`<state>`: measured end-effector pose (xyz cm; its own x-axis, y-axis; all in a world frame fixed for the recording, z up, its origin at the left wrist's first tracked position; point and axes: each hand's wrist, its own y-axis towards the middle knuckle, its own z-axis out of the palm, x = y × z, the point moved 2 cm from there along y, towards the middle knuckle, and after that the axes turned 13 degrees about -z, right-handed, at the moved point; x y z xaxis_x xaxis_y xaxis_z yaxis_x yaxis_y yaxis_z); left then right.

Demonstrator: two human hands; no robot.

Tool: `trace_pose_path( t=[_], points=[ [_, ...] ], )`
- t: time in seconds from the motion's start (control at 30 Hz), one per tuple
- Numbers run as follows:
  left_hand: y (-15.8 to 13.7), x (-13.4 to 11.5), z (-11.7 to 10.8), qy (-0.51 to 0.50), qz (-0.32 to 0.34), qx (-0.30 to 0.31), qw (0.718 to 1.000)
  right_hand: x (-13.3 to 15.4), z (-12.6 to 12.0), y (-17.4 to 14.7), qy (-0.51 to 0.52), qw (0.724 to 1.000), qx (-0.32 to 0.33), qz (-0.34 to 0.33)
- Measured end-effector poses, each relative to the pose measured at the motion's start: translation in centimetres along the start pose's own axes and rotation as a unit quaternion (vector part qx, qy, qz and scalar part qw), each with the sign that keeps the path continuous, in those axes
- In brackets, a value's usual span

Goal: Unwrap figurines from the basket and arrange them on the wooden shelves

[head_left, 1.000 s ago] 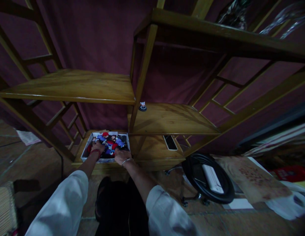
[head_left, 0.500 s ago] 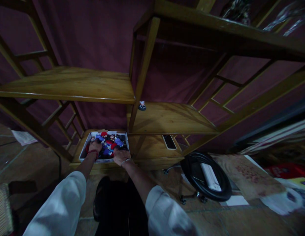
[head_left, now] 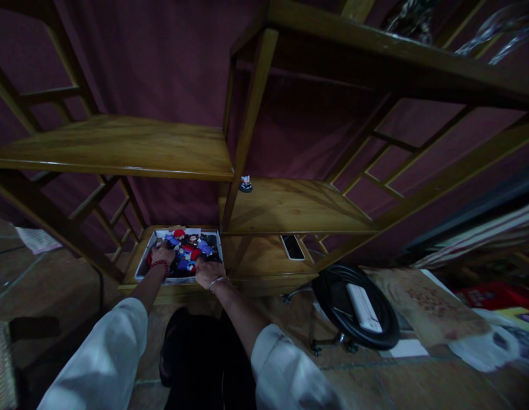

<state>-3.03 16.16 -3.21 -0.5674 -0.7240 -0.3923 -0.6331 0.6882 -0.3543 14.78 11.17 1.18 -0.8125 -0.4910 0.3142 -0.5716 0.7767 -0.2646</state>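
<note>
A shallow white box stands on the lowest left shelf, full of small toy figurines in red, blue and black. My left hand, wearing a red bead bracelet, reaches into the left side of the box. Its fingers curl down among the figurines, and what they grip is hidden. At the front right of the box is my right hand, with a silver bangle at the wrist. Its fingers bend over the dark figurines, and I cannot make out which piece they hold.
A small figurine stands beside the post on the middle shelf. Right of the box lies a phone on the lower shelf. A black round stool bearing a white object stands on the floor to the right.
The view has shifted very slightly. Both hands stay inside the box in nearly the same place.
</note>
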Motion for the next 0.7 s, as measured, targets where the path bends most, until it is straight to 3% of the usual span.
trace_pose_path(
  t=[0.5, 0.7],
  points=[
    [-0.49, -0.48, 0.18, 0.029, 0.05, 0.012, 0.998, 0.02, 0.05, -0.1, 0.002, 1.0, -0.015, -0.01],
    [-0.46, -0.7, -0.13, 0.041, 0.037, 0.023, 0.998, 0.04, 0.02, -0.17, -0.001, 1.0, -0.013, -0.009]
  ],
)
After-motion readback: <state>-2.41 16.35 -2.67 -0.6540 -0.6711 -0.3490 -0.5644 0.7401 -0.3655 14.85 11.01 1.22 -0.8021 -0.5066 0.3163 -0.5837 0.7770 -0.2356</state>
